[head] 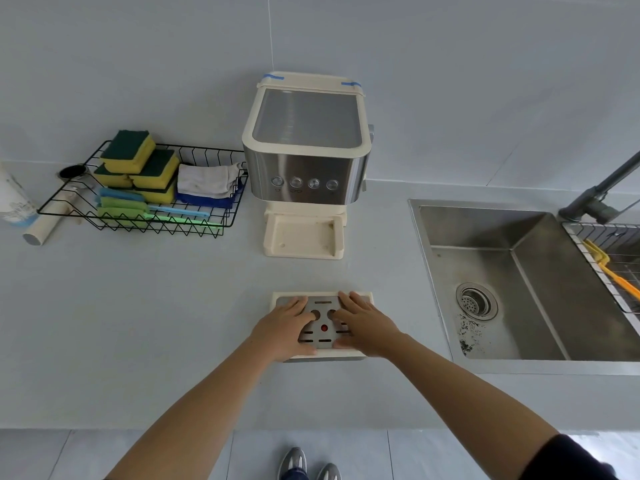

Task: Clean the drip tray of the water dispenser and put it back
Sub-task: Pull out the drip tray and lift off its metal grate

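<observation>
The drip tray [323,298], cream with a grey metal slotted grate and a red dot in the middle, lies on the counter in front of the water dispenser [306,161]. The dispenser's cream base [304,237] stands bare, with no tray in it. My left hand [289,329] lies on the tray's left side, fingers spread over the grate and thumb at the near edge. My right hand [363,325] lies the same way on the right side. Both hands cover much of the grate.
A black wire basket [138,223] at the left holds yellow-green sponges [136,161], folded cloths [207,183] and brushes. A white bottle [14,199] stands at the far left. The steel sink [519,271] with its drain and grey tap [595,199] lies at the right.
</observation>
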The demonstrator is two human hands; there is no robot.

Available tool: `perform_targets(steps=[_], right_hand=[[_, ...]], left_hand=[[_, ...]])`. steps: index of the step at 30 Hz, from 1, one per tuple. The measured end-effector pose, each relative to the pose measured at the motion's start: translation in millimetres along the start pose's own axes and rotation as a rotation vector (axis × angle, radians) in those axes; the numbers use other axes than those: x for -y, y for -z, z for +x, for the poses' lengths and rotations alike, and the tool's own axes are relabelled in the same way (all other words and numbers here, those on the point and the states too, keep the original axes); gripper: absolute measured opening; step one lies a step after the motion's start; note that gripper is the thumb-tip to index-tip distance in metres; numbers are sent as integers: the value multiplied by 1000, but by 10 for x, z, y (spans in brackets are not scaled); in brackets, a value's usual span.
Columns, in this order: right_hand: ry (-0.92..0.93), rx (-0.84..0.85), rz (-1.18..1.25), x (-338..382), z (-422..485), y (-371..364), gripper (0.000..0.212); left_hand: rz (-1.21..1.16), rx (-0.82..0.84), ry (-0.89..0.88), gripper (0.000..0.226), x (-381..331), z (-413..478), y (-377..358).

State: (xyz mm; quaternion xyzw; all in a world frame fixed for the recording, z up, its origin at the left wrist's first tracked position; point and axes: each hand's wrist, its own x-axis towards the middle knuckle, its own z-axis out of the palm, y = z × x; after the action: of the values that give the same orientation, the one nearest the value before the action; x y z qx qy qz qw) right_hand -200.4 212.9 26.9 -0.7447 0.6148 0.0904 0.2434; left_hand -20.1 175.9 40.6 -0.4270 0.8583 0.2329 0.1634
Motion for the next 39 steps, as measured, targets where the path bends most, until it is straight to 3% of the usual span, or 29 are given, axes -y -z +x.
perform_targets(steps=[11,21,39], right_hand=[[-18,-18,60,3,17,59,53],[-89,-34,24,-86,-115,294,68],[-125,-104,-97,-1118,-247,679,64]], left_hand=[[39,-32,-24,60,29,66,83],[106,-99,-125,62,-14,207,244],[115,-174,-185,53,-777,998,490]])
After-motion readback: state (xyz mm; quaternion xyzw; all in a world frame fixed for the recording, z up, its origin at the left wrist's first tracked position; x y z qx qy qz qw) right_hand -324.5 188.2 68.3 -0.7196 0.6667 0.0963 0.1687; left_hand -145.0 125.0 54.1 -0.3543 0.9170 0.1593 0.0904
